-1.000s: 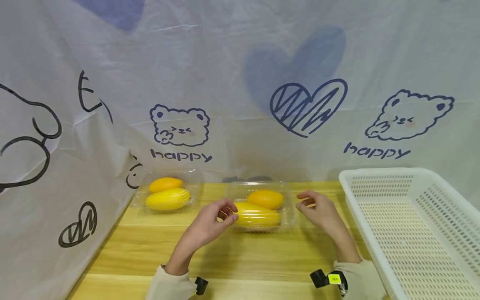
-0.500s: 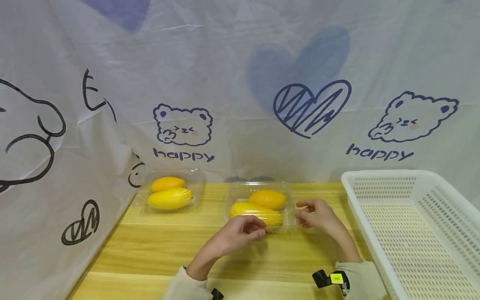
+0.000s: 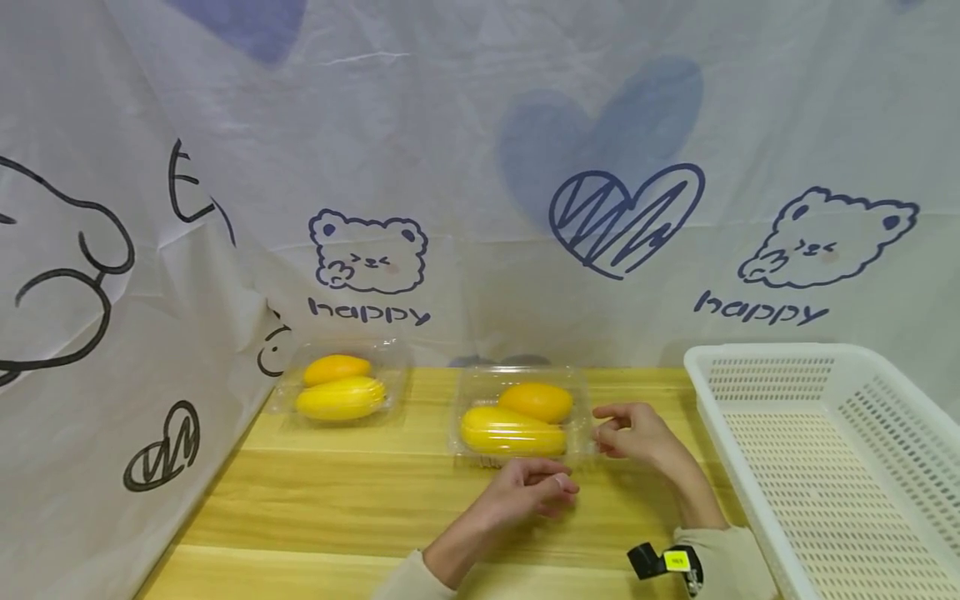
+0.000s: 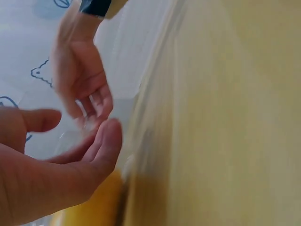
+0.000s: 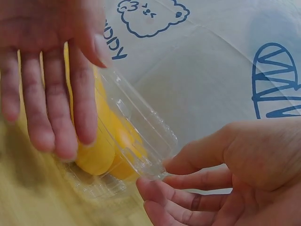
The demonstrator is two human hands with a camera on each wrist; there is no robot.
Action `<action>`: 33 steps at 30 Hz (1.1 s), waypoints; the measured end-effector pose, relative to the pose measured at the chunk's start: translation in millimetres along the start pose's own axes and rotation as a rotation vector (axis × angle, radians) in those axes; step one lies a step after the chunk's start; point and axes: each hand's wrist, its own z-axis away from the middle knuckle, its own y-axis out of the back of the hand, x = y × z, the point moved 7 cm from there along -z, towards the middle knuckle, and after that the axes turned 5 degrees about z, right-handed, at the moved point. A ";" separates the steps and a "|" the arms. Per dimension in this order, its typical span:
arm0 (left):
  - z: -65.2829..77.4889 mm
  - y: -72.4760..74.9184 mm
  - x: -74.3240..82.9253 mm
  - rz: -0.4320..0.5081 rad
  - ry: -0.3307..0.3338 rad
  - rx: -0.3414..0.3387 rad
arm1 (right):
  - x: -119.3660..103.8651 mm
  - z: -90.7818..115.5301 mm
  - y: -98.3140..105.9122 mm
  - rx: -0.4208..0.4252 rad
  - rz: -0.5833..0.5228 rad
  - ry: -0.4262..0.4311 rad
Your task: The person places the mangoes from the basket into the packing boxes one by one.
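A clear plastic clamshell box [image 3: 465,379] on the table holds two fruits. Nearer is a long yellow fruit [image 3: 506,432]; behind it lies a rounder orange-yellow fruit [image 3: 538,402] shaped like a mango. With thumb and fingers, my right hand [image 3: 637,435] pinches the box's right edge; the right wrist view shows the fingertips at the clear rim [image 5: 153,169]. My left hand [image 3: 521,498] is in front of the box, its fingers loosely bent around nothing. Seen from the right wrist, the left hand's fingers [image 5: 61,89] hang relaxed and overlap the box.
Further left on the wooden table [image 3: 337,500] stands another clear box [image 3: 397,358] with two similar fruits. A white perforated basket [image 3: 712,417] occupies the right side. Printed cloth [image 3: 487,275] hangs behind the table and along its left side.
My left hand has moved from the box's left side along its front to the right and nearer me. My right hand has lowered slightly to the box's right edge.
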 end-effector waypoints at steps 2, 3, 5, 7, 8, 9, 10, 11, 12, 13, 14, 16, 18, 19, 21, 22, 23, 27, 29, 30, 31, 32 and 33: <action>-1.5 -1.4 -5.0 0.081 0.003 0.028 | 0.1 0.2 -0.5 -0.007 -0.014 -0.001; -2.1 -1.7 -7.5 0.125 0.007 0.043 | 0.0 0.2 -0.8 -0.010 -0.020 -0.001; -3.7 -2.3 -11.4 0.213 0.018 0.073 | -0.1 0.3 -1.1 -0.016 -0.029 -0.002; -5.5 -2.7 -14.4 0.285 0.025 0.102 | -0.2 0.4 -1.4 -0.019 -0.039 -0.002; -6.4 -2.8 -15.9 0.320 0.030 0.119 | -0.2 0.3 -1.5 -0.020 -0.044 -0.002; -7.4 -3.2 -16.9 0.347 0.033 0.131 | -0.2 0.3 -1.7 -0.022 -0.047 -0.003; -8.4 -3.7 -17.6 0.372 0.036 0.143 | -0.2 0.3 -1.9 -0.022 -0.052 -0.004; -9.5 -4.3 -18.6 0.393 0.041 0.154 | -0.1 0.3 -2.2 -0.024 -0.054 -0.005; -10.6 -5.0 -19.6 0.416 0.048 0.166 | 0.0 0.2 -2.4 -0.023 -0.053 -0.006; -11.5 -5.7 -20.8 0.437 0.058 0.177 | 0.0 0.1 -2.7 -0.025 -0.052 -0.005; -12.2 -6.4 -21.7 0.454 0.069 0.190 | -0.1 0.1 -3.0 -0.026 -0.055 -0.002; -13.6 -7.5 -24.1 0.489 0.089 0.218 | 0.1 -0.2 -3.8 -0.030 -0.056 0.006; -15.1 -8.4 -26.8 0.529 0.106 0.241 | 0.4 -0.7 -4.6 -0.034 -0.056 0.018; -15.9 -9.0 -27.9 0.544 0.110 0.252 | 0.9 -1.0 -5.0 -0.037 -0.060 0.021; -17.9 -10.4 -29.6 0.572 0.112 0.279 | 1.6 -1.5 -5.5 -0.040 -0.050 0.027; -19.5 -11.5 -30.0 0.590 0.111 0.292 | 1.9 -1.3 -5.5 -0.039 -0.040 0.026; -21.3 -12.8 -30.5 0.604 0.109 0.306 | 2.0 -1.1 -5.1 -0.038 -0.030 0.022; -27.5 -17.1 -31.5 0.648 0.091 0.364 | 1.6 0.2 -4.0 -0.034 0.006 0.007; -28.8 -17.7 -32.0 0.669 0.081 0.388 | 2.0 -0.2 -4.3 -0.034 0.011 0.002; -29.0 -17.7 -32.3 0.679 0.075 0.399 | 2.2 -0.5 -4.9 -0.035 0.008 0.000; -28.9 -17.6 -32.3 0.688 0.071 0.413 | 2.4 -0.9 -5.5 -0.035 0.003 -0.001; -28.8 -17.4 -32.2 0.696 0.065 0.427 | 2.7 -1.3 -6.0 -0.035 -0.001 -0.003; -28.5 -17.2 -32.0 0.700 0.063 0.436 | 3.1 -1.9 -6.3 -0.033 -0.001 -0.005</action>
